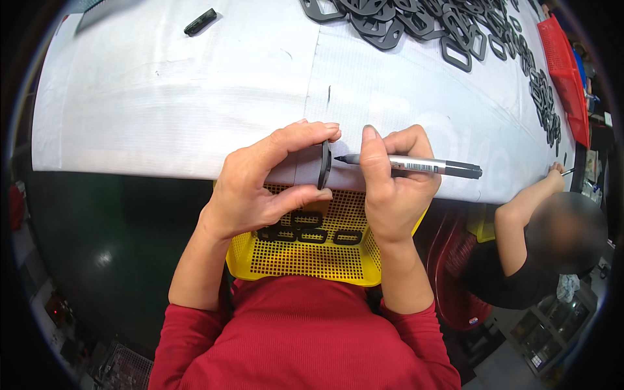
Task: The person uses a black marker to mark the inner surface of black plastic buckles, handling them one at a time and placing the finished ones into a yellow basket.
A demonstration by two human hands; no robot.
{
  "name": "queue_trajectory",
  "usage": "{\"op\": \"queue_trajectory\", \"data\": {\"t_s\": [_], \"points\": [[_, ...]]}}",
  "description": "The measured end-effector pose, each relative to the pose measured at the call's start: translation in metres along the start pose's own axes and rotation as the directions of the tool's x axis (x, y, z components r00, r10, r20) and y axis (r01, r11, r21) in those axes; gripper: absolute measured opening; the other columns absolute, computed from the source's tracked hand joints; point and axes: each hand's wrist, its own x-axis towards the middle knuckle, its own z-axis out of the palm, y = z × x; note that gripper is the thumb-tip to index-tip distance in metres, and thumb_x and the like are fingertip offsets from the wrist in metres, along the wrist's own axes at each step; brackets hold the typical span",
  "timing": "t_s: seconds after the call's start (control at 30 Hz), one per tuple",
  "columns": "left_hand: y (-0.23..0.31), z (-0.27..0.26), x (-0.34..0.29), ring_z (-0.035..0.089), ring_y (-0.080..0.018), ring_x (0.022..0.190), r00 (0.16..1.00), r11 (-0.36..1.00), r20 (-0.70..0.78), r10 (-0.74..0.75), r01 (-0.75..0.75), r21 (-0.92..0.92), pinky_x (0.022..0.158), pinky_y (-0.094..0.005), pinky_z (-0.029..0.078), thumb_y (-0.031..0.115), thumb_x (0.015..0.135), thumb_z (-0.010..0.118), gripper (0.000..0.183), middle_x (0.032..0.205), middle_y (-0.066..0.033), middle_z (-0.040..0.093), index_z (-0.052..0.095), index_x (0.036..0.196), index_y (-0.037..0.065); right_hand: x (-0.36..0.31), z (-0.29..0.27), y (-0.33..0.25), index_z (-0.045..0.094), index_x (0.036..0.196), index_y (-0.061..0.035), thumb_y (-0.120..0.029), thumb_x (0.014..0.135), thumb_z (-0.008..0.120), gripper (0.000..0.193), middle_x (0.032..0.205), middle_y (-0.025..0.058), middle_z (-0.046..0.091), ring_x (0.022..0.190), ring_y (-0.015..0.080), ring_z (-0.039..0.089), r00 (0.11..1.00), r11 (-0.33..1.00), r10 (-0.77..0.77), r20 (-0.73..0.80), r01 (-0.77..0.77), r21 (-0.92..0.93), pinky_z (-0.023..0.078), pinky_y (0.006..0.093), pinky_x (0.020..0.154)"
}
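Between the thumb and fingers of my left hand (260, 175) a dark grey frame-shaped part (325, 164) is held edge-on, above the table's near edge. My right hand (398, 182) grips a silver and black marker pen (416, 165), uncapped, its dark tip pointing left, very close to the part's edge. Whether the tip touches the part I cannot tell. Below my hands, a yellow perforated basket (299, 266) rests at my lap with several black frame-shaped parts (312, 236) inside. A black pen cap (200, 22) lies at the far left of the table.
A large pile of dark frame-shaped parts (416, 19) covers the far right of the white-covered table (162, 104) and trails down its right side. Red baskets (564, 78) stand along the right edge. Another person's arm (530, 208) reaches onto the table's right corner, beside a dark red chair (452, 273).
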Motion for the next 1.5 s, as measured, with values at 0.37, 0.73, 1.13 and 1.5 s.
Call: {"op": "queue_trajectory", "data": {"t_s": [0.37,0.73,1.13,1.5], "points": [[-0.003,-0.001,-0.001,0.057,-0.0251,0.105,1.000,1.000,0.001,-0.006,0.006,0.001,0.100,-0.0379,0.034,0.002,0.063,0.075,0.061,0.108,-0.0162,0.060,0.048,0.117,-0.002,0.000,0.004,0.008,0.045,0.062,-0.0056,-0.002,0.077,0.063,0.024,0.049,-0.0032,0.046,0.045,0.0005,0.040,0.998,0.998,-0.064,0.007,0.064,0.011,0.030,0.0178,0.040],[-0.004,0.000,-0.001,0.057,-0.0258,0.105,1.000,1.000,0.000,0.023,-0.023,-0.007,0.101,-0.0393,0.034,0.004,0.062,0.076,0.062,0.108,-0.0163,0.060,0.048,0.117,-0.001,0.000,0.005,0.007,0.045,0.062,-0.0061,-0.001,0.077,0.063,0.024,0.049,-0.0034,0.046,0.043,0.0002,0.041,0.997,0.997,-0.075,0.010,0.075,0.034,0.030,0.0174,0.038],[0.002,-0.001,0.001,0.057,-0.0240,0.104,1.000,1.000,0.005,-0.022,0.022,0.008,0.096,-0.0361,0.039,0.001,0.063,0.074,0.062,0.108,-0.0160,0.060,0.048,0.119,-0.002,-0.005,-0.001,0.007,0.046,0.067,-0.0046,-0.006,0.079,0.064,0.022,0.056,-0.0018,0.049,0.050,0.0013,0.042,0.992,0.990,-0.055,-0.115,0.069,0.122,0.033,0.0177,0.044],[0.026,-0.015,0.016,0.052,-0.0222,0.108,0.882,0.648,0.370,-0.290,0.466,-0.602,0.090,-0.0341,0.044,0.012,0.073,0.070,0.078,0.122,-0.0189,0.049,0.026,0.135,-0.004,0.018,-0.032,-0.016,0.064,0.088,-0.0018,0.008,0.072,0.062,0.019,0.083,0.0081,0.065,0.073,0.0117,0.061,0.776,0.905,-0.419,0.471,0.315,0.287,0.050,0.0220,0.063]]}}
